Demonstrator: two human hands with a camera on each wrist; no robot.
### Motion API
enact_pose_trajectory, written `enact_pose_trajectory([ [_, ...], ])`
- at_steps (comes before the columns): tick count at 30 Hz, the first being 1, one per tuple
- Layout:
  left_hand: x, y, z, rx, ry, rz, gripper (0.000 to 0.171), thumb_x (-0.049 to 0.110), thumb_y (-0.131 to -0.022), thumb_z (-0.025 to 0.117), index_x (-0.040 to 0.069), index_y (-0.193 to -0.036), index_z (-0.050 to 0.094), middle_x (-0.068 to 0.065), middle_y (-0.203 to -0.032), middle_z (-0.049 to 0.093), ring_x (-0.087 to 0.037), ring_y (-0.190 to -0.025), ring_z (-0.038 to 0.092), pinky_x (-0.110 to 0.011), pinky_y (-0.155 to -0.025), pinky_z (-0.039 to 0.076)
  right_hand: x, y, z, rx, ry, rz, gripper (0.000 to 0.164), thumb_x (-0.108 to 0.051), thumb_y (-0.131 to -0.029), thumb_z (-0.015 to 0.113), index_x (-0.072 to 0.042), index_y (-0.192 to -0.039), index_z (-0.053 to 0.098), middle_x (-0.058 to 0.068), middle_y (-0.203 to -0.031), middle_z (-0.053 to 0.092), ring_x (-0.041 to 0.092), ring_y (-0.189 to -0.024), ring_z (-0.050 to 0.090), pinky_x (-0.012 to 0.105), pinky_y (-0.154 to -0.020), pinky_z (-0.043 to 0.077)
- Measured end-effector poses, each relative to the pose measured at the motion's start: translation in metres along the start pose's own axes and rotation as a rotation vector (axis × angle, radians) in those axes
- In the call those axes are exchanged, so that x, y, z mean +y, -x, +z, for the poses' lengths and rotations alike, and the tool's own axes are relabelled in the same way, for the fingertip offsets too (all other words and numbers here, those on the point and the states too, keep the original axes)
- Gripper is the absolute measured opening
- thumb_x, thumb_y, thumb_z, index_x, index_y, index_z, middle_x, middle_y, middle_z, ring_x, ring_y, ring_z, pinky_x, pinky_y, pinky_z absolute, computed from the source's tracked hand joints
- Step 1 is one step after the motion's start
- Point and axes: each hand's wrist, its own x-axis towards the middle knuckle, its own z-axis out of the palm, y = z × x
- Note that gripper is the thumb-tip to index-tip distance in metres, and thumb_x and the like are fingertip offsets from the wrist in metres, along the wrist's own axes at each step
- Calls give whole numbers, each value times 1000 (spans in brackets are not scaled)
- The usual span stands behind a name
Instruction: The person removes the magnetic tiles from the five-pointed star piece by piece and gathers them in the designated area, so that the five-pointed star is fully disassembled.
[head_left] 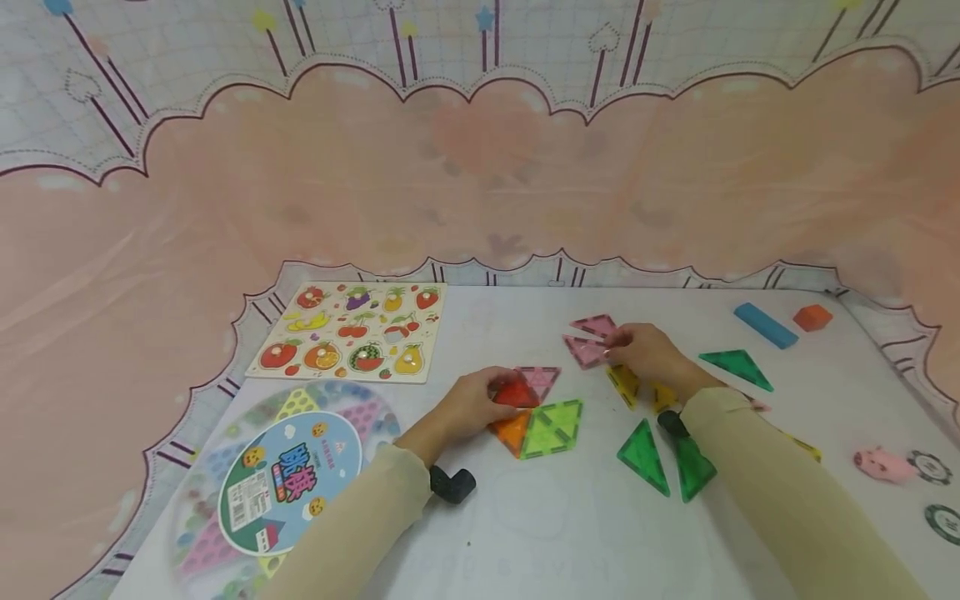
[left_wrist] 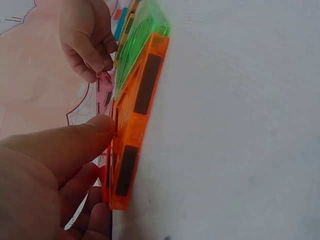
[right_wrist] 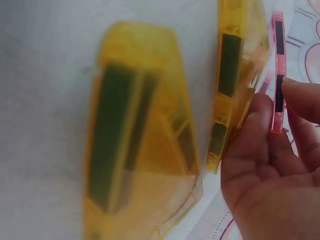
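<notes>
My left hand [head_left: 467, 402] grips the red magnetic tile [head_left: 516, 392], its thumb by the orange tile [head_left: 513, 433]. These join a pink triangle [head_left: 538, 381] and light green tiles [head_left: 551, 429] in a flat cluster on the table. Farther right, my right hand [head_left: 651, 354] pinches a pink triangular magnetic tile [right_wrist: 279, 75] between thumb and fingers. Another pink triangle [head_left: 596, 325] lies just behind it. Yellow tiles [head_left: 622, 383] lie below the right hand, one looming large in the right wrist view. Dark green triangles [head_left: 643, 458] sit nearer, partly under the right forearm.
A fruit puzzle board [head_left: 352, 333] and a round boxed game [head_left: 288, 483] occupy the left side. At right are a blue block [head_left: 765, 325], an orange-red block [head_left: 813, 317], a green triangle [head_left: 738, 367], a pink pig figure [head_left: 883, 464] and round chips [head_left: 943, 524]. A patterned cloth hangs behind.
</notes>
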Motion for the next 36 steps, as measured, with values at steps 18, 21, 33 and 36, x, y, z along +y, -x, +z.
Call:
enact_pose_trajectory([
  [18, 1, -2, 2, 2, -25, -13, 50, 30, -78, 69, 27, -123, 50, 6, -116, 52, -14, -103, 45, -34, -90, 39, -11, 25, -26, 68, 13, -94, 43, -38, -87, 55, -9, -120, 49, 13, -119, 49, 30, -104, 45, 46, -88, 39],
  [21, 0, -2, 2, 11, -38, -16, 47, 29, -78, 68, 27, -122, 51, 7, -113, 53, -14, -100, 46, -33, -89, 39, -15, 33, -22, 47, -4, -125, 42, -35, -87, 55, -8, -119, 50, 13, -115, 51, 29, -101, 48, 44, -88, 40],
  [33, -3, -5, 5, 56, -70, 0, 40, 30, -79, 68, 23, -115, 54, 7, -104, 54, -13, -96, 47, -30, -87, 41, -28, 59, 17, -33, 70, -238, 28, -27, -86, 60, -12, -110, 57, 2, -101, 56, 21, -93, 49, 33, -75, 46],
  [36, -2, -6, 6, 69, -73, 13, 38, 30, -78, 69, 21, -113, 55, 6, -103, 55, -13, -94, 48, -30, -86, 41, -28, 62, 30, -73, 92, -241, 26, -26, -85, 60, -14, -108, 57, 0, -101, 56, 19, -91, 49, 31, -73, 47],
])
